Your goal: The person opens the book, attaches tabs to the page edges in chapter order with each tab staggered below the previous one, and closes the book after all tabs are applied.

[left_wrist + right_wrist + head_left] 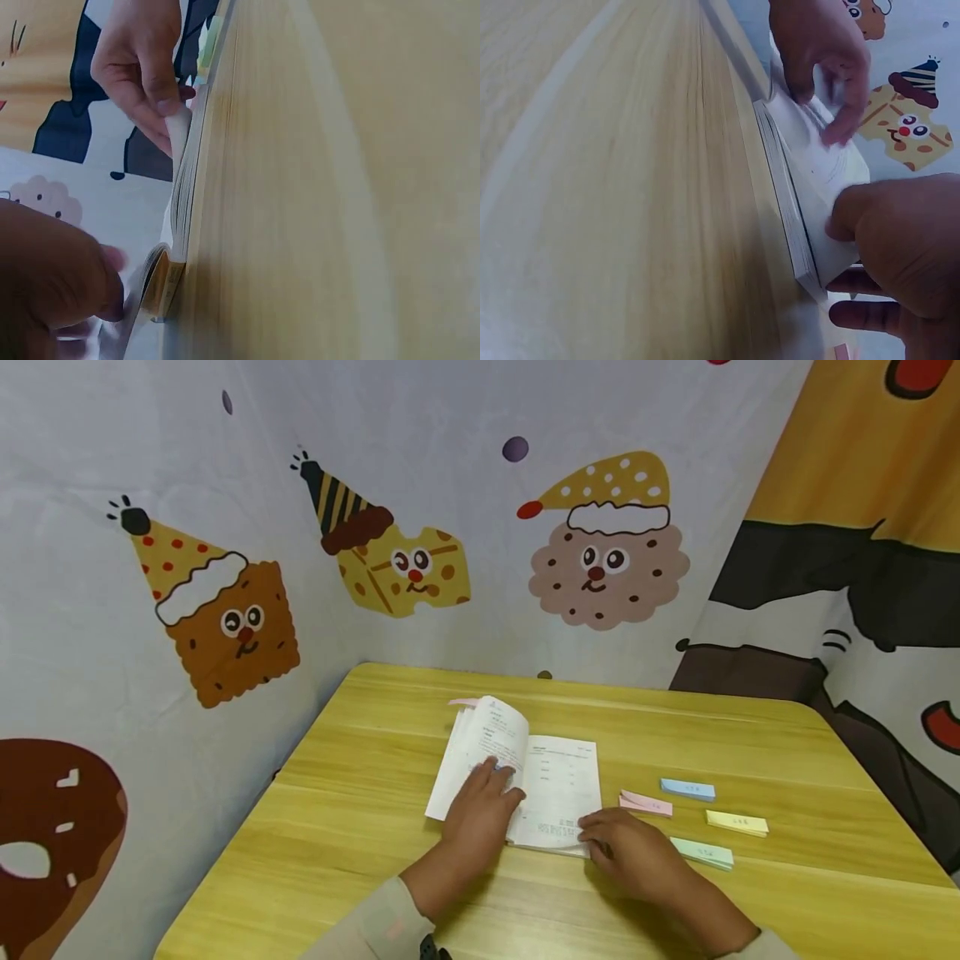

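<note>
An open book (558, 789) with printed pages lies on the table, its left pages curving up near the spine. My left hand (480, 810) rests on the left page, fingers reaching up across the print. At the lower right corner of the book, my right hand (630, 852) pinches a page edge. The right wrist view shows the right thumb on top of the lifted page (825, 244), with fingers beneath it. A pink strip (462, 702) sticks out from the book's top left edge.
Right of the book lie folded paper strips with writing: blue (687, 790), pink (647, 805), yellow (737, 823) and green (702, 852). The wooden table (337, 827) meets a cloth backdrop (450, 410) printed with cartoon figures at its far and left sides.
</note>
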Demonstrator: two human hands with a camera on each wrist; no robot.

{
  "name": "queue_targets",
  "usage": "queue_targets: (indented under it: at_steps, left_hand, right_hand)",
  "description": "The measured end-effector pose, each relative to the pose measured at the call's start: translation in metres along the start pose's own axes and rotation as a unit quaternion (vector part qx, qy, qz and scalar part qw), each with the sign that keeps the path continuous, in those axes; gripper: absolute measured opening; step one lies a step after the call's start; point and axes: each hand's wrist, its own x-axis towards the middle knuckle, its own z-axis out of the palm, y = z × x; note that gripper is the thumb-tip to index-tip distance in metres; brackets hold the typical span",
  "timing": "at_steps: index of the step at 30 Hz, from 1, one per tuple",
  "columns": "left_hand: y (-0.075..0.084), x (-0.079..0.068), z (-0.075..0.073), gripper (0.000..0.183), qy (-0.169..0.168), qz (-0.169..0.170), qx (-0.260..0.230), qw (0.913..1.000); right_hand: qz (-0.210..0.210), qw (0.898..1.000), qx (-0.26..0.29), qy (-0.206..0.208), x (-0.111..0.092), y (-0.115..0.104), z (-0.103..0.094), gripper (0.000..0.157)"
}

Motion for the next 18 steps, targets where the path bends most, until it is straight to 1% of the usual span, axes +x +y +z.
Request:
queue_targets:
  at_steps: [2,4,5,8,10,12,14,16,18]
  left_hand:
    - [0.0014,-0.0006,0.0012,0.024,-0.014,0.023,-0.004,0.9996]
    - [0.0027,-0.001,0.0017,0.013,-0.023,0.029,-0.015,0.9992]
    - [0.0033,-0.001,0.002,0.015,-0.027,0.028,-0.017,0.9991]
    - [0.0055,-0.001,0.0013,0.042,-0.035,0.017,-0.033,0.9987]
    - [0.0069,-0.0012,0.0005,0.055,-0.045,0.01,-0.042,0.9981]
    - [0.0081,-0.0013,-0.0004,0.056,-0.053,0.007,-0.046,0.9975]
    - [0.0091,-0.0012,-0.0005,0.052,-0.058,0.004,-0.044,0.9973]
    - [0.0095,-0.001,-0.0002,0.045,-0.053,0.001,-0.041,0.9977]
    - [0.0096,-0.0005,0.0009,0.039,-0.04,-0.002,-0.036,0.9986]
  right_hand:
    - [-0.002,1.0,-0.009,0.014,0.0008,-0.0003,-0.0007,0.012]
    - [-0.005,0.999,-0.014,0.033,0.0017,-0.0004,-0.001,0.014]
    - [-0.007,0.999,-0.015,0.043,0.0021,-0.0004,-0.0011,0.015]
    - [-0.015,0.997,-0.012,0.076,0.0043,-0.0004,-0.0016,0.018]
    - [-0.023,0.995,-0.01,0.096,0.0061,-0.0001,-0.0015,0.019]
    - [-0.03,0.993,-0.004,0.118,0.0077,-0.0003,-0.0016,0.02]
    - [-0.034,0.99,0.004,0.138,0.0083,-0.0008,-0.0019,0.023]
    - [-0.027,0.987,0.008,0.155,0.008,-0.0019,-0.003,0.036]
    - [-0.014,0.986,0.014,0.168,0.0071,-0.0033,-0.0046,0.056]
